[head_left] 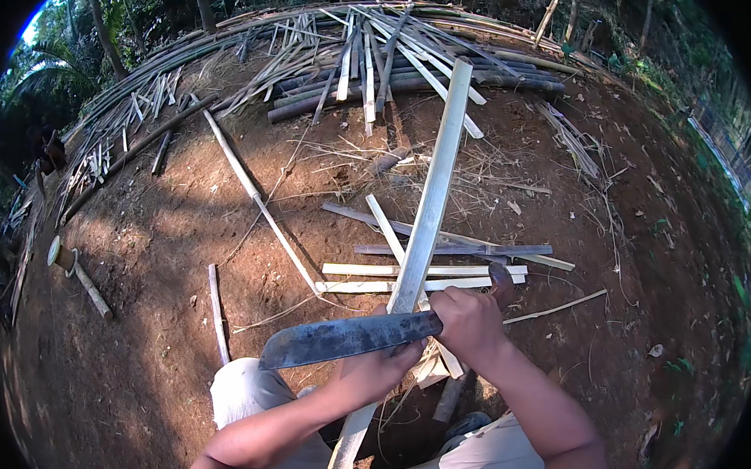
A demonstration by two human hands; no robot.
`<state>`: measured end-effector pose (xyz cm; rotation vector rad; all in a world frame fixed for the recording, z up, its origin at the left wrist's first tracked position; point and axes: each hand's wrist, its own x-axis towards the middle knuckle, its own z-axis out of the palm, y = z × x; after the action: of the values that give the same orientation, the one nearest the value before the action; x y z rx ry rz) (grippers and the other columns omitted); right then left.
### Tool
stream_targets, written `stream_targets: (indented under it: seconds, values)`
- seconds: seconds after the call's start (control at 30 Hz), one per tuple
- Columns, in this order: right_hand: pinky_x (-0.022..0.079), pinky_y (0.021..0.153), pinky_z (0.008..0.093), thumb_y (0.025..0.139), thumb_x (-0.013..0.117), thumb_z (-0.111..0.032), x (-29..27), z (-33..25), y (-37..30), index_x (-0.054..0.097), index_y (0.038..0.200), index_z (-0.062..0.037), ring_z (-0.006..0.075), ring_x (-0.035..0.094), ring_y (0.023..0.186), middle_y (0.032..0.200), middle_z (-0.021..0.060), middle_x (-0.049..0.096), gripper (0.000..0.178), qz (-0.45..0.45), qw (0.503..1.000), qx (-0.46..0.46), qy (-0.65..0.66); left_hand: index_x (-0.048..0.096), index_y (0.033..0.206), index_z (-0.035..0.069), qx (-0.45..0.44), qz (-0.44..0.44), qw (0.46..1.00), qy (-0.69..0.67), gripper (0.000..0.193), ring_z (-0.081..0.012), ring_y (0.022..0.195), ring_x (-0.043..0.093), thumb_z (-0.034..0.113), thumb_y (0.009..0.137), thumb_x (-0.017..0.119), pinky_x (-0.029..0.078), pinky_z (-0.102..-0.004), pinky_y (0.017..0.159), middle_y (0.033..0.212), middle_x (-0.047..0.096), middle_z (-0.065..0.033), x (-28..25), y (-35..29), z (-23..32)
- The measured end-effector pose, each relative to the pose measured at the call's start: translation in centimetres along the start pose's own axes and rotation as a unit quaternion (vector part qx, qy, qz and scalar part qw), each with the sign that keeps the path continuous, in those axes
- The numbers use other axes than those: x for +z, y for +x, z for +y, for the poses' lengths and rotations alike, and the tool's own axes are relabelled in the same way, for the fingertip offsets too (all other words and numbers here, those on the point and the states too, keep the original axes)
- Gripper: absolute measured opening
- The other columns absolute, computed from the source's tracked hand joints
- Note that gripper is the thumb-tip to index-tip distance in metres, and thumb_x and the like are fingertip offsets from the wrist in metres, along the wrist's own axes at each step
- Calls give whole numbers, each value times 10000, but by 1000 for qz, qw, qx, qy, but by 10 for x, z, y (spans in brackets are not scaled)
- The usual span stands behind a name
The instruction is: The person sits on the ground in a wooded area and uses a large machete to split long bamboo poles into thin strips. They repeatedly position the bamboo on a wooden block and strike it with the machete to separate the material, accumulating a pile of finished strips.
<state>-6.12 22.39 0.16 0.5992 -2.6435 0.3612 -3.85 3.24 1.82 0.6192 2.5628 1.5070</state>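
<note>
A long split bamboo strip slants up and away from between my knees. My left hand is wrapped round its lower part, below the blade. In my right hand is a machete, gripped by its dark wooden handle. The machete blade, dark and worn, points left and lies across the strip just above my left hand. Whether its edge touches the bamboo I cannot tell. Beyond my hands several cut bamboo strips lie crossed on the ground. My left fingers are partly hidden by the blade.
A pile of bamboo poles and split strips spreads across the far ground. A long thin pole lies to the left. Further left is a round pale-topped object beside a short stick. Brown soil carries scattered shavings; trees stand behind.
</note>
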Motion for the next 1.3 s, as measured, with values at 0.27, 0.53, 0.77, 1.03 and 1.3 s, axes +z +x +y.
stream_targets:
  seconds: [0.27, 0.53, 0.77, 1.03, 1.3]
  values:
    - [555, 660, 484, 804, 628, -50, -21, 39, 11, 668, 780, 15, 393, 675, 684, 721, 218, 659, 80, -43, 968, 247, 25, 540, 985, 66, -107, -33, 976, -185, 208, -51, 513, 490, 199, 929, 690, 405, -238, 467, 664, 543, 32, 8, -18, -15]
    - [553, 640, 482, 752, 666, -127, 4, 11, 11, 614, 716, -29, 385, 677, 673, 709, 183, 653, 116, -34, 996, 77, 44, 592, 1005, 29, -48, 60, 990, -118, 235, -100, 696, 577, 222, 916, 692, 490, -303, 637, 789, 626, -46, 5, -19, -20]
    - [537, 735, 497, 755, 661, -114, -3, 19, 9, 648, 749, -26, 407, 669, 747, 769, 183, 669, 89, -125, 974, 186, 27, 589, 1016, 7, -136, -38, 984, -106, 264, -138, 792, 587, 233, 918, 685, 490, -327, 747, 826, 643, -73, -4, -22, -7]
    - [533, 667, 462, 717, 656, -68, 6, 57, 14, 658, 754, -21, 415, 648, 706, 736, 197, 655, 60, -33, 983, 179, 32, 540, 1020, -24, -143, -49, 983, -108, 265, -316, 788, 673, 194, 915, 648, 503, -403, 722, 846, 654, -196, -2, -27, -8]
    - [539, 770, 493, 788, 644, -66, -17, 129, 15, 689, 803, 53, 428, 667, 821, 773, 264, 662, 129, 23, 931, 362, -27, 512, 1090, 32, -140, -131, 950, -247, 237, -73, 542, 491, 181, 958, 639, 394, -265, 486, 673, 531, 6, 7, -60, 3]
